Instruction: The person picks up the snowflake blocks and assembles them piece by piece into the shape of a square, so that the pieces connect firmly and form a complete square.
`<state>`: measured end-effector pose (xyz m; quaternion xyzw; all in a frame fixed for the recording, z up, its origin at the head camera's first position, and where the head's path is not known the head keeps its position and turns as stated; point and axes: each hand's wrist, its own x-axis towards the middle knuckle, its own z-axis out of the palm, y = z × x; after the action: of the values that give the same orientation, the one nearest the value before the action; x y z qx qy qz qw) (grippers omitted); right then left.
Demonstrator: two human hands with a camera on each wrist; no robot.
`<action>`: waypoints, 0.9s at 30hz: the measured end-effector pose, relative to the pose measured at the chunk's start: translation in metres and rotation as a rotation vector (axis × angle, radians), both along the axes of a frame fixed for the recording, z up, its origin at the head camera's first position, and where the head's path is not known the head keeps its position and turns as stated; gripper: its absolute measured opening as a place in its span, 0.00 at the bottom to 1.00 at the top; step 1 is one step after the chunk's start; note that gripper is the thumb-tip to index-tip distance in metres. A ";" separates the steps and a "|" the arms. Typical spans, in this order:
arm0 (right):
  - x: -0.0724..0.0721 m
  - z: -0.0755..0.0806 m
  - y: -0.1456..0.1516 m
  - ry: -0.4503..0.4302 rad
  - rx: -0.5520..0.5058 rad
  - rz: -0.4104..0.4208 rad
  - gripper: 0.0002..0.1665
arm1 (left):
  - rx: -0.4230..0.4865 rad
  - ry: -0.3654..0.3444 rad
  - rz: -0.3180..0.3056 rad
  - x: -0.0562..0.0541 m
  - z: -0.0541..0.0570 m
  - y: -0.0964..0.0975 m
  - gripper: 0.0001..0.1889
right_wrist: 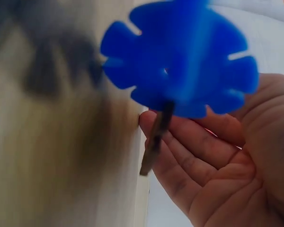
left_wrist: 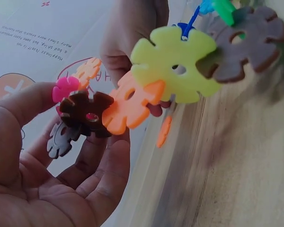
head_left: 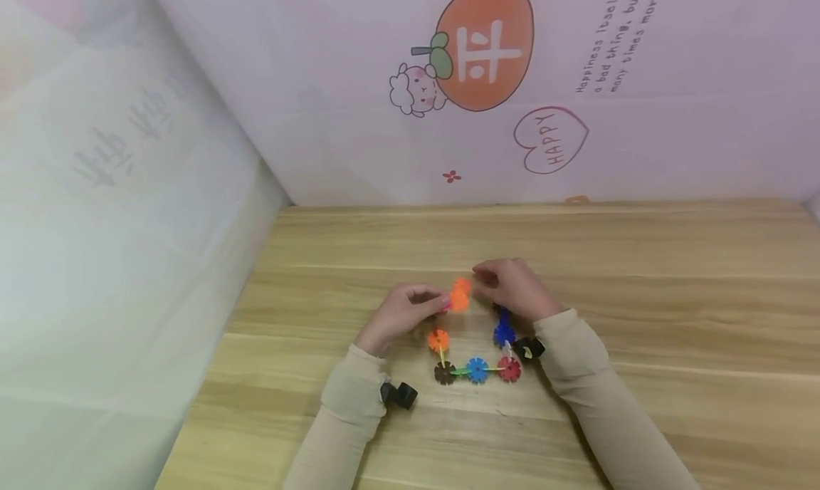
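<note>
A chain of notched plastic discs lies in an open loop in front of me. My left hand (head_left: 403, 312) pinches a small pink disc (left_wrist: 65, 90) between thumb and finger. Beside those fingertips are orange discs (head_left: 459, 299), blurred, and a dark brown disc (left_wrist: 87, 113). Farther along this side come another orange disc (left_wrist: 132, 101) and a pale yellow disc (left_wrist: 173, 64). My right hand (head_left: 515, 287) is just right of the blurred orange discs, fingers loosely bent with nothing seen between them. Near its palm, a large blue disc (right_wrist: 180, 61) joins a dark disc (right_wrist: 157, 137) seen edge-on.
The near side of the loop holds a brown disc (head_left: 445, 373), a light blue disc (head_left: 477, 369) and a red disc (head_left: 509, 369). All this is over a wooden table (head_left: 307, 433). Printed cloth (head_left: 346, 148) stands along its back, and white cloth (head_left: 128, 262) at its left.
</note>
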<state>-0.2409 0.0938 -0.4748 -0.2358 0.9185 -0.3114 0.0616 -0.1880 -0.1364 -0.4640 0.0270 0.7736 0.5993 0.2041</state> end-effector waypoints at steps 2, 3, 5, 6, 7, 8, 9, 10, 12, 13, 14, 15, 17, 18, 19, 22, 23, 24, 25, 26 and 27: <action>-0.001 0.001 -0.002 -0.003 -0.006 0.018 0.24 | -0.008 -0.004 0.005 0.000 0.001 -0.001 0.14; -0.001 0.001 -0.004 -0.010 -0.010 0.024 0.25 | -0.011 -0.005 0.005 0.000 0.001 -0.001 0.13; -0.002 0.001 -0.007 -0.015 -0.011 0.041 0.26 | -0.025 -0.003 0.000 0.000 0.001 -0.002 0.13; -0.003 0.001 -0.008 -0.017 -0.008 0.047 0.26 | -0.031 -0.003 -0.003 0.000 0.002 -0.002 0.13; -0.003 0.001 -0.009 -0.019 -0.004 0.052 0.26 | -0.035 0.000 -0.007 0.000 0.002 -0.002 0.13; -0.004 0.001 -0.010 -0.021 -0.001 0.056 0.26 | -0.036 0.001 -0.010 0.000 0.001 -0.003 0.13; -0.005 0.000 -0.012 -0.021 0.002 0.060 0.26 | -0.037 0.003 -0.012 -0.001 0.001 -0.003 0.13; -0.005 0.000 -0.013 -0.018 0.003 0.067 0.26 | -0.039 0.003 -0.013 -0.001 0.001 -0.003 0.13; -0.007 -0.001 -0.015 -0.006 0.008 0.079 0.24 | -0.033 -0.004 -0.009 -0.001 0.000 -0.003 0.14; -0.007 -0.001 -0.016 0.000 0.011 0.084 0.23 | -0.033 -0.007 -0.009 -0.001 0.001 -0.003 0.14; -0.007 -0.002 -0.016 0.009 0.016 0.088 0.21 | -0.033 -0.007 -0.009 -0.001 0.001 -0.003 0.14; -0.007 -0.002 -0.017 0.016 0.022 0.091 0.20 | -0.034 -0.009 -0.009 -0.001 0.001 -0.002 0.14; -0.007 -0.002 -0.018 0.022 0.034 0.093 0.18 | -0.034 -0.015 -0.007 -0.001 0.002 -0.002 0.14; -0.007 -0.001 -0.018 0.025 0.036 0.092 0.18 | -0.036 -0.016 -0.007 -0.001 0.002 -0.002 0.14; -0.007 -0.001 -0.019 0.025 0.036 0.092 0.18 | -0.036 -0.014 -0.008 0.000 0.002 -0.002 0.14; -0.007 -0.003 -0.019 0.021 0.016 0.086 0.18 | -0.041 -0.013 -0.005 0.000 0.003 -0.002 0.14; -0.007 -0.004 -0.018 0.018 0.005 0.083 0.19 | -0.041 -0.012 -0.003 0.000 0.003 -0.002 0.14; -0.007 -0.005 -0.018 0.013 -0.007 0.076 0.19 | -0.039 -0.013 0.000 0.000 0.003 -0.002 0.14; -0.007 -0.006 -0.017 0.007 -0.023 0.072 0.20 | -0.038 -0.011 0.003 0.000 0.003 -0.001 0.14; -0.007 -0.007 -0.015 -0.001 -0.039 0.064 0.20 | -0.037 -0.012 0.007 0.000 0.003 -0.002 0.14; -0.007 -0.008 -0.014 -0.010 -0.057 0.056 0.19 | -0.031 -0.014 0.009 -0.001 0.003 -0.002 0.14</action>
<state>-0.2476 0.0798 -0.4828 -0.2614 0.9020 -0.3368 0.0680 -0.1885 -0.1380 -0.4615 0.0159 0.7815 0.5883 0.2072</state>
